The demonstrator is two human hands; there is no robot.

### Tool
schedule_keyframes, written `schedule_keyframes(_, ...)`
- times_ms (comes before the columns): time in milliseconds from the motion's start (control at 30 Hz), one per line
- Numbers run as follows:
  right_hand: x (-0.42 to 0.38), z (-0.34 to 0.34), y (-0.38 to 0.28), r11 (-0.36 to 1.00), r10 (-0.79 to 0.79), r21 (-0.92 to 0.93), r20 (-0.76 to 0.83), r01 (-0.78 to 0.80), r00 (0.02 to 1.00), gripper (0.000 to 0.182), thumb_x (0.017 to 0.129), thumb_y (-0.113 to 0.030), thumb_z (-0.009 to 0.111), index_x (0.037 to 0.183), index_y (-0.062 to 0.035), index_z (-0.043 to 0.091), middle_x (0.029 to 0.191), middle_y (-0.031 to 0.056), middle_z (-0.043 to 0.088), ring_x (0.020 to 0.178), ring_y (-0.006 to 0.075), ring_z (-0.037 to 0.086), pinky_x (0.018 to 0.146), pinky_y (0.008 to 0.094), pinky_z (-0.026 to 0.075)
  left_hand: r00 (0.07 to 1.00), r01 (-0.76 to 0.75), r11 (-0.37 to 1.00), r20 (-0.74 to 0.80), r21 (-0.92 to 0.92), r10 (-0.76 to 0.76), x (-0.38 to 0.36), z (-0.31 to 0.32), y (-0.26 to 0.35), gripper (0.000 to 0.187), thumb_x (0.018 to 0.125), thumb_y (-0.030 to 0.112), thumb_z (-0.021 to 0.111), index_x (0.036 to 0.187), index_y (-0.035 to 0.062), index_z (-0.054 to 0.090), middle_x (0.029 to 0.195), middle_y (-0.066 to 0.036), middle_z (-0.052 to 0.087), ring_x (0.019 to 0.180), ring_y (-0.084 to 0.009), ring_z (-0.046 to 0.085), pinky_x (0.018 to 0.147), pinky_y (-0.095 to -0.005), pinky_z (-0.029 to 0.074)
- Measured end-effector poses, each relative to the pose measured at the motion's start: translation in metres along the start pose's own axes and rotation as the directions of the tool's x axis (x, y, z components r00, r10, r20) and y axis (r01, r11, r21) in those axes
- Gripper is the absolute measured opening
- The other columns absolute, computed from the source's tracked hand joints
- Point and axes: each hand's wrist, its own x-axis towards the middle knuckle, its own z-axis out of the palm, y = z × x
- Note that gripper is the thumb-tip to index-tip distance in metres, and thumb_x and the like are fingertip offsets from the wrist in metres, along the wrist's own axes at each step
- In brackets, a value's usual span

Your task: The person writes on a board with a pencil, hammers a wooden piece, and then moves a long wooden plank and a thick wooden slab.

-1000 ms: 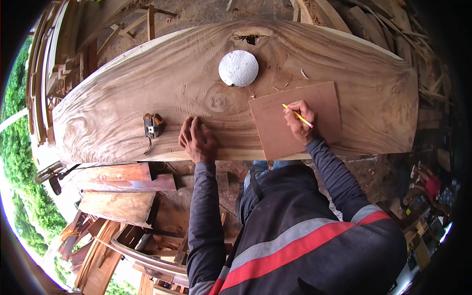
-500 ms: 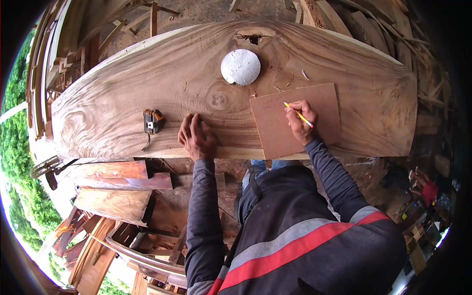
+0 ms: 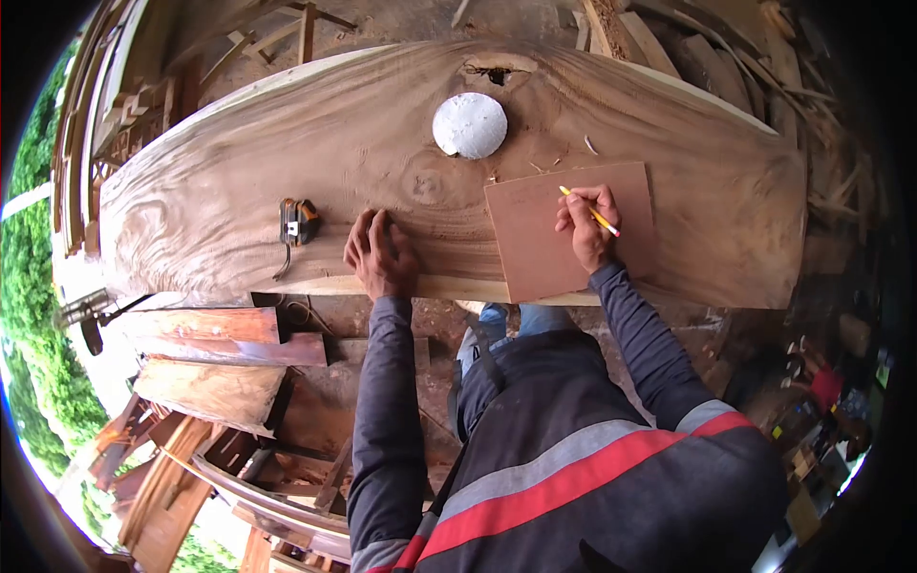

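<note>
A yellow pencil [image 3: 594, 214] with a pink end is pinched in my right hand [image 3: 590, 227], its tip near the upper part of a brown rectangular board [image 3: 544, 248]. Faint marks show on the board near its upper left. My left hand [image 3: 382, 256] rests with fingers spread on a large wooden slab [image 3: 239, 162], left of the board. Farther left on the slab lies a black and orange tape measure [image 3: 299, 222] with a short end of tape out. A round white piece [image 3: 469, 125] sits near the slab's far edge.
Behind the white piece, the slab has a dark hole [image 3: 495, 74]. Wood planks [image 3: 205, 382] are stacked below left, and more timber [image 3: 726, 72] lies at the back right. Another person [image 3: 823, 382] is partly seen at the far right.
My right hand and the pencil have shifted slightly to the right and up over the board. My left hand stays on the slab. The camera view has moved a little.
</note>
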Motion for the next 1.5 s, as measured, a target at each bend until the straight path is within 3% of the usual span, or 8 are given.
schedule_keyframes(200,-0.018,0.010,-0.035,0.995,-0.089,0.029,-0.062,0.091,0.994,0.016,0.097,-0.016,0.051,0.107,-0.0031,0.052,0.064,0.0027,0.051,0.053,0.0093,0.047,0.049,0.0244,0.041,0.999,-0.006,1.000,0.031,0.003,0.005,-0.009,0.014,-0.019,0.049,0.076,0.027,0.069,0.122,0.0186,0.055,0.130,-0.005,0.049,0.123,-0.0285,0.042,0.104,-0.0418,0.030)
schedule_keyframes(367,-0.103,0.039,-0.059,0.807,-0.435,-0.126,0.534,0.577,0.725,0.028,0.084,-0.007,0.058,0.111,0.0028,0.053,0.097,0.0112,0.060,0.080,0.0168,0.058,0.074,0.0287,0.049,0.992,0.001,0.976,-0.123,-0.218,-0.028,-0.007,0.029,-0.009,0.045,0.070,0.023,0.069,0.113,0.0129,0.058,0.124,-0.012,0.047,0.119,-0.0328,0.042,0.100,-0.0456,0.032)
schedule_keyframes(533,-0.172,0.063,-0.020,0.666,-0.187,-0.239,0.864,0.706,0.468,0.061,0.070,-0.028,0.076,0.117,-0.0034,0.047,0.115,0.0188,0.060,0.090,0.0314,0.062,0.075,0.0391,0.050,0.909,-0.036,0.965,-0.410,-0.261,-0.077,-0.094,-0.009,-0.009,0.048,0.075,0.008,0.057,0.122,0.0121,0.048,0.125,-0.016,0.046,0.119,-0.0348,0.042,0.099,-0.0510,0.030)
schedule_keyframes(667,-0.167,0.048,0.077,0.420,0.582,-0.770,0.635,0.480,0.508,0.038,0.081,-0.031,0.063,0.102,0.0007,0.062,0.094,0.0224,0.066,0.091,0.0294,0.064,0.081,0.0351,0.050,0.962,0.213,0.934,0.229,-0.286,-0.149,-0.275,-0.006,-0.097,0.043,0.082,0.017,0.057,0.122,0.0091,0.048,0.120,-0.019,0.050,0.104,-0.0365,0.053,0.088,-0.0469,0.043)
schedule_keyframes(767,-0.147,0.022,0.179,0.206,0.681,-0.639,0.637,0.741,0.360,0.028,0.082,-0.022,0.060,0.100,-0.0015,0.067,0.088,0.0240,0.067,0.093,0.0296,0.065,0.084,0.0354,0.049,0.235,0.814,0.557,0.784,0.164,-0.574,-0.443,-0.055,-0.171,0.041,0.087,0.026,0.055,0.124,0.0108,0.057,0.126,-0.015,0.057,0.118,-0.0308,0.054,0.096,-0.0460,0.044)
schedule_keyframes(900,-0.166,0.110,0.143,0.376,0.627,-0.574,0.736,0.727,0.256,0.043,0.080,-0.013,0.057,0.123,-0.0085,0.055,0.098,0.0280,0.063,0.100,0.0380,0.062,0.088,0.0420,0.046,-0.396,0.806,-0.120,0.376,0.579,-0.838,-0.589,-0.173,-0.203,0.044,0.078,0.032,0.066,0.118,0.0143,0.063,0.129,-0.011,0.057,0.121,-0.0273,0.053,0.099,-0.0446,0.040)
schedule_keyframes(1167,-0.185,0.256,0.139,0.414,0.756,-0.056,0.577,0.908,-0.309,0.032,0.088,-0.016,0.053,0.119,-0.0096,0.058,0.097,0.0255,0.063,0.094,0.0415,0.060,0.078,0.0444,0.048,-0.617,0.776,-0.586,-0.090,-0.236,-0.781,-0.727,-0.166,-0.206,0.027,0.080,0.027,0.056,0.095,0.0063,0.066,0.099,-0.019,0.067,0.095,-0.0326,0.065,0.084,-0.0389,0.051)
schedule_keyframes(1500,-0.253,0.436,0.099,0.506,0.796,0.048,0.357,0.861,-0.488,0.028,0.087,-0.021,0.057,0.111,-0.0068,0.066,0.091,0.0170,0.070,0.080,0.0161,0.066,0.076,0.0325,0.051,-0.278,0.891,-0.438,0.618,-0.121,-0.736,-0.673,0.060,-0.154,0.056,0.073,0.049,0.061,0.108,0.0049,0.066,0.114,-0.021,0.061,0.108,-0.0358,0.059,0.092,-0.0406,0.047)
